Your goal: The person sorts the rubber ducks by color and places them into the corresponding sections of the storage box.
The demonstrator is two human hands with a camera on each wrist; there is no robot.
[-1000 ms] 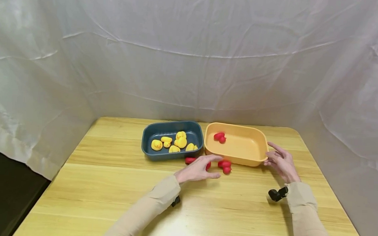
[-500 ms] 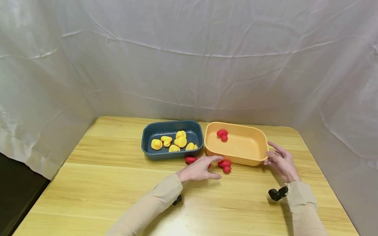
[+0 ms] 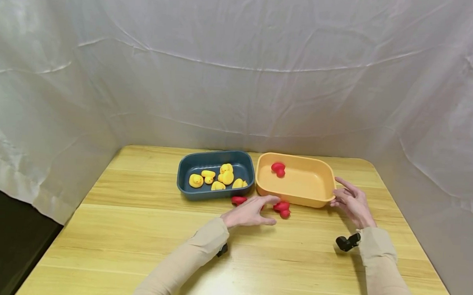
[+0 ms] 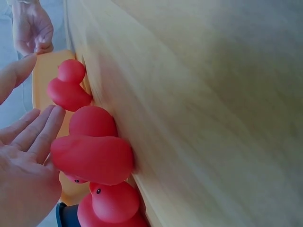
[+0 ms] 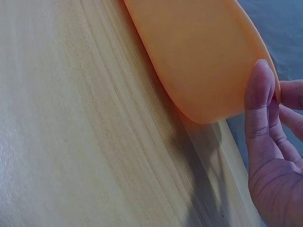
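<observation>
My left hand (image 3: 247, 213) reaches over the red rubber ducks before the bins, thumb and fingers spread with nothing between them. In the left wrist view, its fingertips come right up to one red rubber duck (image 4: 70, 90). Closer to that camera sit another red duck (image 4: 94, 151) and one with a black eye (image 4: 113, 203). In the head view the hand partly hides these ducks. At the right end of the orange bin (image 3: 297, 197), my right hand (image 3: 353, 205) pinches the wall between thumb (image 5: 259, 90) and fingers. Inside the bin lies one red duck (image 3: 278, 169).
A dark blue bin (image 3: 214, 194) stands left of the orange one, holding several yellow rubber ducks (image 3: 226, 177). Both bins are near the back edge of the wooden table (image 3: 287, 264). Pale sheeting (image 3: 239, 90) hangs behind and on both sides.
The red duck inside the orange bin shifted slightly right and back, then stayed still. The red duck at my left fingertips has moved slightly right. Both hands keep nearly the same place.
</observation>
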